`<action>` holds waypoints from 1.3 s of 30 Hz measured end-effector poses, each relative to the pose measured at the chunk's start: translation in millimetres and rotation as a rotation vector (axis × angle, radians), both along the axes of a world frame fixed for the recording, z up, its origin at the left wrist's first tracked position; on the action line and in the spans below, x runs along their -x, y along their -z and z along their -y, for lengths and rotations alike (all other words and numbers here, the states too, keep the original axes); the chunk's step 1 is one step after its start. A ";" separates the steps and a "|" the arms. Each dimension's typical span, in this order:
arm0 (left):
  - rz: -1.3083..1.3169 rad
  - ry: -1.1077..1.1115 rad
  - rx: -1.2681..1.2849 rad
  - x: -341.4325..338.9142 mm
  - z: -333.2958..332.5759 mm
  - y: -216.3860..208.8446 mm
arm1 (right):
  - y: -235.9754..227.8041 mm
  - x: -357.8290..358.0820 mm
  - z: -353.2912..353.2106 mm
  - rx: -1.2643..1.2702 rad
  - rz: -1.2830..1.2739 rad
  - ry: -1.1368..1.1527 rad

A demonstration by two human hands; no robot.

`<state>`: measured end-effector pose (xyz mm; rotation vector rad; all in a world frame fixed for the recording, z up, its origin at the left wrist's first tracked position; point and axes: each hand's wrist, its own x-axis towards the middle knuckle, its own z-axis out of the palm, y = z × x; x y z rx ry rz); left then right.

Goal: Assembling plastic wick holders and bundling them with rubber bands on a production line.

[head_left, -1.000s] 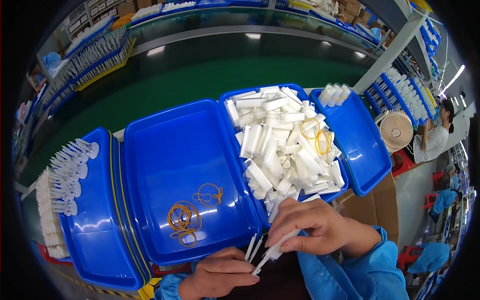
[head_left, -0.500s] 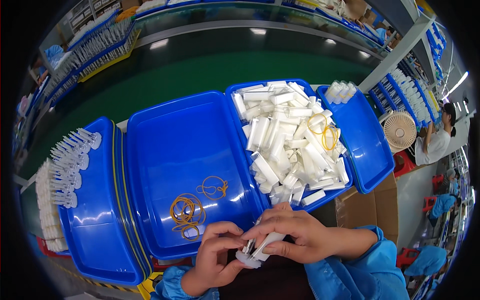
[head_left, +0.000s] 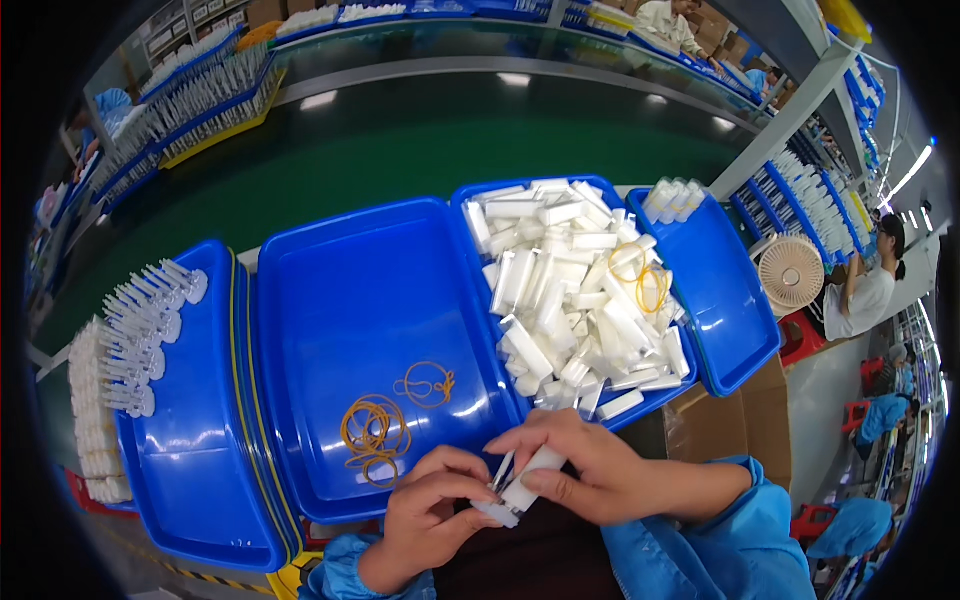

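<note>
Close to my body, my left hand point(head_left: 425, 515) pinches a small clear plastic piece point(head_left: 497, 511) with a flat base and a thin stem. My right hand point(head_left: 590, 468) grips a white block-shaped piece point(head_left: 535, 478) between thumb and fingers, tilted, its lower end against the clear piece. The fingers partly cover where the two meet, so I cannot tell whether they are joined. Just ahead of my hands lies a blue tray point(head_left: 360, 250) with orange rubber bands point(head_left: 374, 427) in it.
A blue tray of loose white blocks point(head_left: 560, 265) stands front right, more rubber bands on the pile. Clear stemmed pieces point(head_left: 145, 330) line a stacked blue tray at left. A narrow blue tray point(head_left: 715, 290), a fan point(head_left: 791, 272) and a cardboard box point(head_left: 740, 420) are at right.
The white block has swung more upright in my right hand, and its fingers have lifted away from the clear piece's stem. The view has shifted slightly.
</note>
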<state>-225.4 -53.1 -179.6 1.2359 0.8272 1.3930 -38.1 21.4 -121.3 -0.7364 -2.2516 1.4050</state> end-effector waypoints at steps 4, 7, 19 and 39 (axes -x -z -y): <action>0.192 0.014 0.061 -2.5 5.7 -0.8 | -10.5 -2.7 -2.6 -0.161 0.074 -0.068; 0.355 -0.036 0.196 -9.0 10.0 -6.4 | -31.2 -2.6 -32.1 -0.415 0.061 0.022; 0.308 -0.315 0.085 -6.9 18.6 1.5 | -13.2 -24.9 -148.4 -1.158 0.565 0.246; -0.160 -0.073 -0.262 -6.9 3.7 -6.6 | -9.8 5.9 -28.2 0.929 -0.526 0.285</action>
